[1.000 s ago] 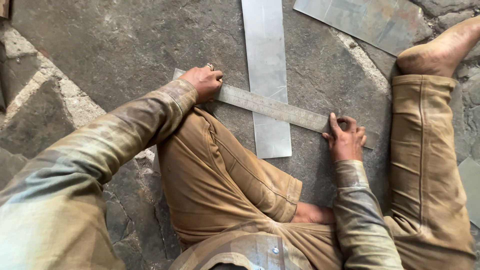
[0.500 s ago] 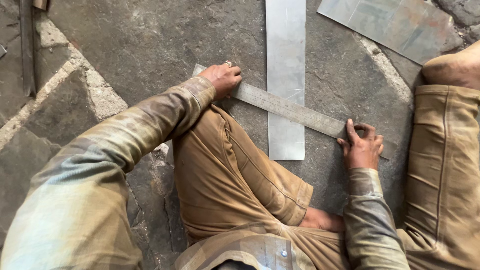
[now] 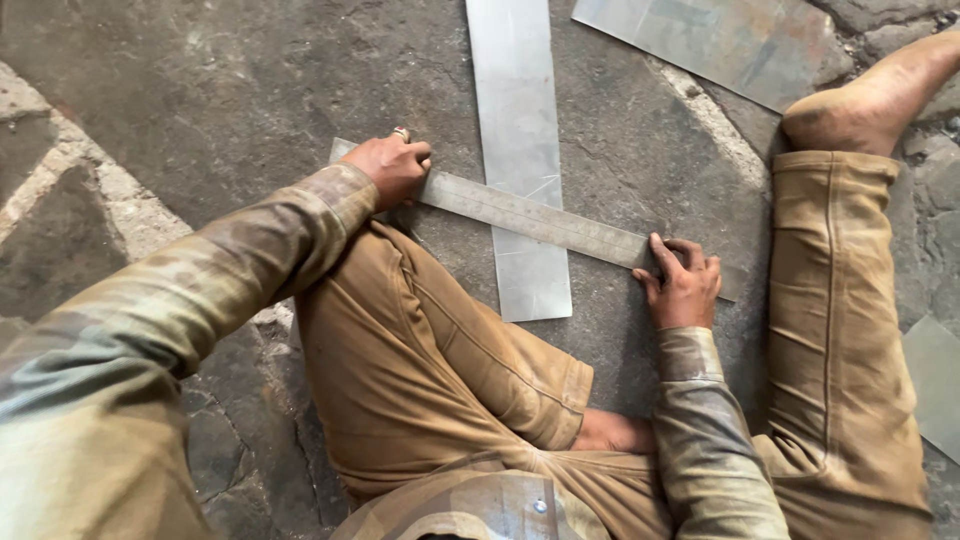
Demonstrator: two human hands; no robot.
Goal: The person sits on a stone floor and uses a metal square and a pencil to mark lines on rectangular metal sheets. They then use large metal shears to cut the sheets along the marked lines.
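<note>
A long steel ruler [image 3: 540,218] lies slantwise across a narrow metal sheet strip [image 3: 520,120] on the stone floor. My left hand [image 3: 397,166] presses down on the ruler's left end, fingers curled, a ring on one finger. Near the ruler's right end my right hand [image 3: 685,285] pushes on it with fingers and thumb. I sit on the floor with my legs in tan trousers on both sides of the strip. Whether the right hand also holds a small tool cannot be made out.
A wider metal sheet [image 3: 720,40] lies at the top right, past my bare foot [image 3: 870,100]. Another sheet piece [image 3: 935,385] shows at the right edge. The floor is rough grey stone slabs [image 3: 200,90] with light joints.
The view has shifted; both hands stay on the ruler. The right hand has slid slightly along the ruler's right end.
</note>
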